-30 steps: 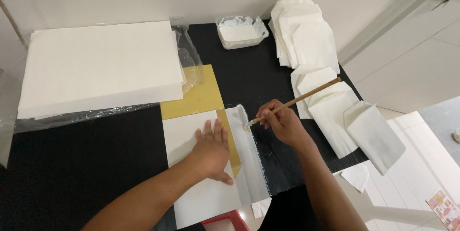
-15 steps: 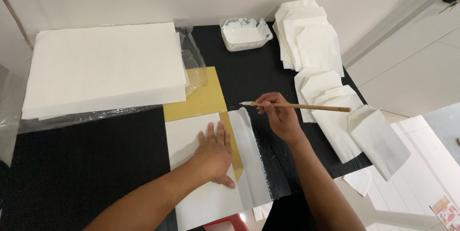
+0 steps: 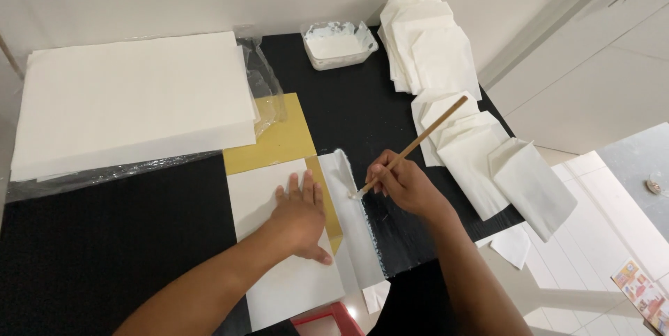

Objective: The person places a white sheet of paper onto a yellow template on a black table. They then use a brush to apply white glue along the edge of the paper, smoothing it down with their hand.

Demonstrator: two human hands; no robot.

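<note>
My left hand (image 3: 301,219) lies flat, fingers spread, on a white sheet of paper (image 3: 279,266) that rests on a yellow board (image 3: 275,137). My right hand (image 3: 403,184) grips a thin wooden brush (image 3: 418,142), its tip touching the sheet's unfolded white flap (image 3: 355,228) at the right edge of the board. The brush handle slants up to the right.
A white tub of paste (image 3: 338,43) stands at the back of the black table (image 3: 90,245). A thick stack of white sheets (image 3: 132,99) in plastic wrap fills the back left. Folded white paper bags (image 3: 446,71) pile along the right edge, above a tiled floor.
My right hand has brought the brush from the upper end of the flap down onto its upper part, tilting the handle more steeply. My left hand has stayed pressed on the sheet.
</note>
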